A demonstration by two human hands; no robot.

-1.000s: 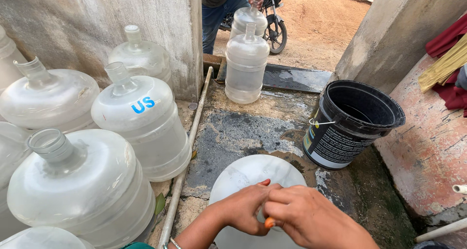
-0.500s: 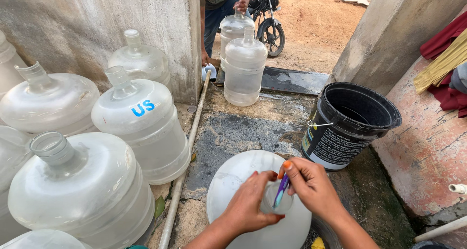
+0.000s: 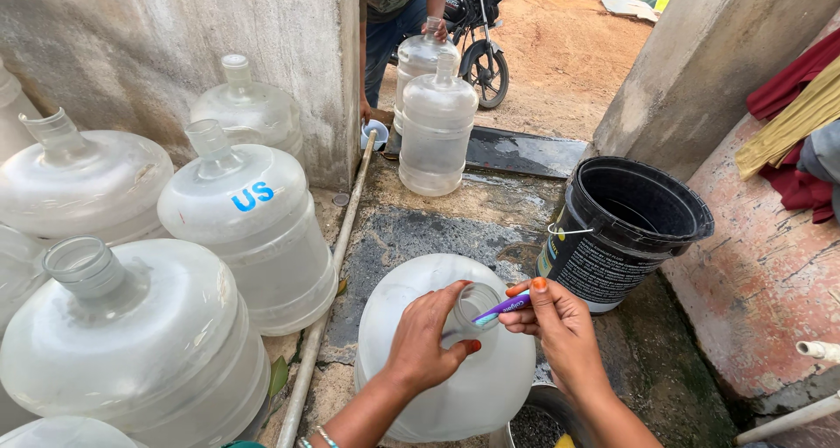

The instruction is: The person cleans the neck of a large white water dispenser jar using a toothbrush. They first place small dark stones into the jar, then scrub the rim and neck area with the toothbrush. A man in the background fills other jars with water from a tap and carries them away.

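Observation:
A large clear water jug (image 3: 437,387) stands on the wet ground right below me. My left hand (image 3: 430,336) grips its open neck (image 3: 477,304). My right hand (image 3: 560,321) holds a purple toothbrush (image 3: 500,308), whose head reaches into the mouth of the jug. The jug's lower part is hidden by my arms.
Several more clear jugs (image 3: 249,229) crowd the left side against a concrete wall (image 3: 175,45). A black bucket (image 3: 626,229) stands at the right. Another jug (image 3: 436,133) stands ahead; behind it a person holds one (image 3: 418,59) near a motorbike (image 3: 477,28). A pipe (image 3: 337,255) runs along the ground.
My hands have come apart from a clasp over the jug top. The left now grips the neck, and the right has brought the toothbrush to the mouth.

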